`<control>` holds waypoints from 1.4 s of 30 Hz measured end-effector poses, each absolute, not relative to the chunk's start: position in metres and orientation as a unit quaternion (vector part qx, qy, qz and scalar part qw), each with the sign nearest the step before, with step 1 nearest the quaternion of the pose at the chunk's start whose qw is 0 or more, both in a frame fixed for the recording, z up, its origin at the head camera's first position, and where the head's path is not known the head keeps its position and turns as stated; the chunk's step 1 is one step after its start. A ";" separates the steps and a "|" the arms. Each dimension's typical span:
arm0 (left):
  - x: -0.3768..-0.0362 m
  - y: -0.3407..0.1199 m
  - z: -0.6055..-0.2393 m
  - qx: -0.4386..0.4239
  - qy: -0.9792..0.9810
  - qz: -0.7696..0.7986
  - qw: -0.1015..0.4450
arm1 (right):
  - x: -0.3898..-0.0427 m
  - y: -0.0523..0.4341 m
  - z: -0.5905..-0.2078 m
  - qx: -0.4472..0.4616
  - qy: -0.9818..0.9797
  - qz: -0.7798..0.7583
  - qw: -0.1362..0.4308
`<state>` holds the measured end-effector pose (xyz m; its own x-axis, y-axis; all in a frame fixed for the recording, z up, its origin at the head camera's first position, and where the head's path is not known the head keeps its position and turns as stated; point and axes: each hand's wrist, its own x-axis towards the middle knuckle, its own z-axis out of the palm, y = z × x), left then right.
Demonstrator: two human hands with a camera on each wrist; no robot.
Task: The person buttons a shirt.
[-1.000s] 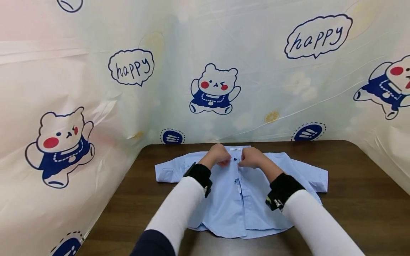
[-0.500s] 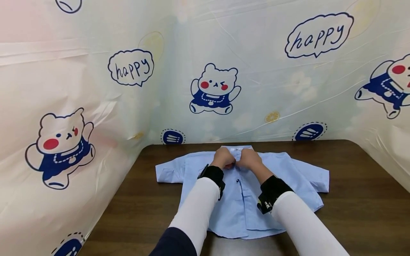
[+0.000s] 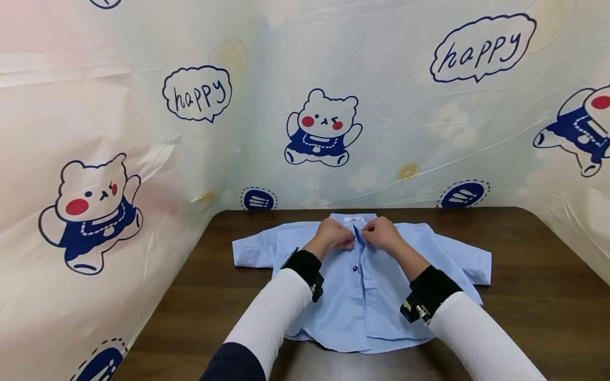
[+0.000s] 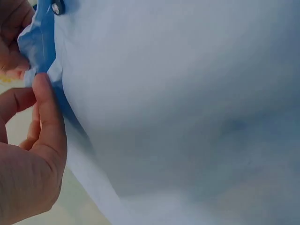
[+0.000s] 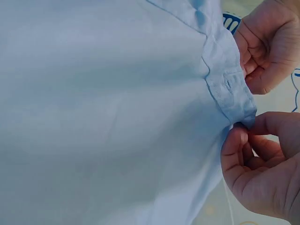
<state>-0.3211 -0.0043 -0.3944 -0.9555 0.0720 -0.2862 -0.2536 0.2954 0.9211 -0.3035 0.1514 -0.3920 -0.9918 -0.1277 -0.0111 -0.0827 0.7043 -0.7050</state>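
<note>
A small light blue short-sleeved shirt [image 3: 381, 296] lies flat on the dark wooden table [image 3: 534, 296], collar toward the back. My left hand [image 3: 333, 235] pinches the left front edge near the collar, thumb and fingers curled on the cloth [image 4: 44, 56]. My right hand [image 3: 378, 234] pinches the right front placket beside a buttonhole [image 5: 229, 84]. The two hands sit close together just below the collar [image 3: 352, 218]. A dark button [image 3: 355, 269] shows lower on the front, and another button [image 4: 57, 7] appears in the left wrist view.
Plastic sheeting printed with cartoon bears and "happy" bubbles [image 3: 324, 127] walls the table at the back and both sides. Bare table lies left [image 3: 209, 296] and right of the shirt. Black wrist straps [image 3: 429, 293] sit over white sleeves.
The hands were pressed together at the top of the front half a second ago; now they have drawn slightly apart, each holding its own front edge, and the dark inside of the placket shows between them.
</note>
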 end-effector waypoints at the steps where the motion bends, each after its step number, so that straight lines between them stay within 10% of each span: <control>1: -0.320 -0.005 -0.394 -0.055 0.783 0.603 0.140 | -0.302 0.152 -0.391 -0.055 0.917 -0.394 0.029; 42: -0.302 0.001 -0.386 -0.099 0.750 0.646 0.104 | -0.295 0.143 -0.389 -0.058 0.892 -0.447 0.037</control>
